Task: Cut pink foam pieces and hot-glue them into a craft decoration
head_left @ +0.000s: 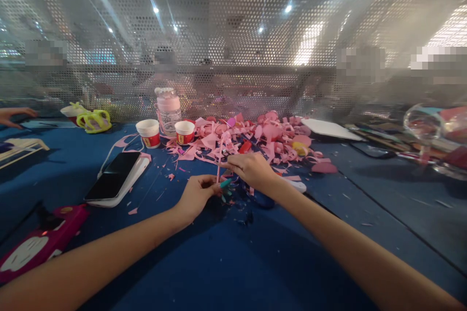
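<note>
Pink strip (219, 167) is pinched by the right hand (251, 170), hanging just right of the left hand (197, 194), whose fingers close on a teal piece (225, 183); scraps (255, 138) lie beyond both

On the tabletop (233, 262), the paper scraps (255, 141) lie behind both hands. Two cups (149, 132) stand left of the scraps, with a bottle (168, 109) between and behind them. A phone (114, 180) lies left of the left hand (195, 197); the right hand (251, 170) is just beside it.
</note>
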Motion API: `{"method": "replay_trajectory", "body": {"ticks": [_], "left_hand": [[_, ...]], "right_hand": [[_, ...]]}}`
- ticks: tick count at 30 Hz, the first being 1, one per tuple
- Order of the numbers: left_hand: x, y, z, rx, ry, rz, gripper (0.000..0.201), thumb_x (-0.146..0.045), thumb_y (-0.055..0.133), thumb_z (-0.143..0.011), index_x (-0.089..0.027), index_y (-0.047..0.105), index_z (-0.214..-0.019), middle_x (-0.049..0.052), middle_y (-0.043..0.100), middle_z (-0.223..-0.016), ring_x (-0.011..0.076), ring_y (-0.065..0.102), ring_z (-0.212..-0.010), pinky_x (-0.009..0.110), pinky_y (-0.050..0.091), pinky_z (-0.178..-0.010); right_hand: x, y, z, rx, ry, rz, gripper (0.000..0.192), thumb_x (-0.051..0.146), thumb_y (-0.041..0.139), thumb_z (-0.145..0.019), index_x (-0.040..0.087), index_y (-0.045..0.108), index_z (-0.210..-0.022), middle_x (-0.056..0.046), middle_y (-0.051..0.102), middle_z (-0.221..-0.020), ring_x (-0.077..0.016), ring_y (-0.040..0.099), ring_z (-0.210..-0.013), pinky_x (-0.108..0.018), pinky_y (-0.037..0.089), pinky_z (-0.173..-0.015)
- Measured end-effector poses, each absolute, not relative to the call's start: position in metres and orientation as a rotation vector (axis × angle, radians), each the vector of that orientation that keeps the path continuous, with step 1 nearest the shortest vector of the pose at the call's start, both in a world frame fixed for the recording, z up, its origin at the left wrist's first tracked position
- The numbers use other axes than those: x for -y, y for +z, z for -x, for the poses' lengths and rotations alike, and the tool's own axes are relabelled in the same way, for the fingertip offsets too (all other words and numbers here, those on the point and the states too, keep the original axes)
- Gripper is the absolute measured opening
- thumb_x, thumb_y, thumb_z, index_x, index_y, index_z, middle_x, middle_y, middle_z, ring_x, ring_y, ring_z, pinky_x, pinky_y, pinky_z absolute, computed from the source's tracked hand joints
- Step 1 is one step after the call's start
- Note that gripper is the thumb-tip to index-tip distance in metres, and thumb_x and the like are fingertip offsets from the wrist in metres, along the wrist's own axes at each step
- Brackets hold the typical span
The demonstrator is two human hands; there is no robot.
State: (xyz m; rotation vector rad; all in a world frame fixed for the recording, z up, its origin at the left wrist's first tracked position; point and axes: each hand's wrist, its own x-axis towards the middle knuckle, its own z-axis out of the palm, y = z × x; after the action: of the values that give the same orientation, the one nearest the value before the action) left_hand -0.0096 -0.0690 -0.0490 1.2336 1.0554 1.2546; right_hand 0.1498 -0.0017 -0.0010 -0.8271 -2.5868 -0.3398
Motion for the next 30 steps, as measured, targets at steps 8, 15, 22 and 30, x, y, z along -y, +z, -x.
{"method": "replay_trajectory", "body": {"ticks": [8,15,22,30], "left_hand": [[0.0689,-0.047,0.0084,-1.045,1.241,-1.223,0.021,-0.033,0.069,-0.061,-0.014,0.067,-0.069,0.002,0.06,-0.06,0.0111,0.05,-0.055,0.025,0.039,-0.059],[0.0687,-0.0487,0.0091,-1.039,1.245,-1.227,0.024,-0.034,0.069,-0.062,-0.013,0.068,-0.073,0.002,0.061,-0.061,0.0107,0.051,-0.056,0.024,0.04,-0.059],[0.0673,-0.0503,0.0085,-1.051,1.252,-1.222,0.024,-0.034,0.07,-0.061,-0.013,0.068,-0.071,0.001,0.06,-0.06,0.0104,0.051,-0.055,0.024,0.04,-0.058],[0.067,-0.0513,0.009,-1.051,1.24,-1.236,0.021,-0.032,0.068,-0.063,-0.013,0.067,-0.072,0.001,0.06,-0.061,0.0101,0.05,-0.056,0.024,0.04,-0.058]], "right_hand": [[-0.0001,-0.0017,-0.1522,2.626,-0.455,0.675,0.034,0.034,0.036,-0.09,0.016,0.053,-0.067,0.0,0.057,-0.059,-0.0104,0.051,-0.055,-0.024,0.022,-0.048],[-0.0022,-0.005,-0.1543,2.63,-0.574,0.561,0.036,0.032,0.032,-0.091,0.015,0.055,-0.069,0.0,0.056,-0.06,-0.0095,0.048,-0.053,-0.025,0.02,-0.047],[-0.0028,-0.0063,-0.1549,2.61,-0.601,0.487,0.033,0.031,0.035,-0.091,0.016,0.055,-0.069,0.001,0.055,-0.059,-0.0095,0.048,-0.053,-0.025,0.021,-0.047],[-0.0035,-0.0035,-0.1551,2.608,-0.593,0.426,0.028,0.027,0.039,-0.09,0.017,0.054,-0.068,0.002,0.054,-0.057,-0.0089,0.046,-0.051,-0.025,0.02,-0.046]]}}
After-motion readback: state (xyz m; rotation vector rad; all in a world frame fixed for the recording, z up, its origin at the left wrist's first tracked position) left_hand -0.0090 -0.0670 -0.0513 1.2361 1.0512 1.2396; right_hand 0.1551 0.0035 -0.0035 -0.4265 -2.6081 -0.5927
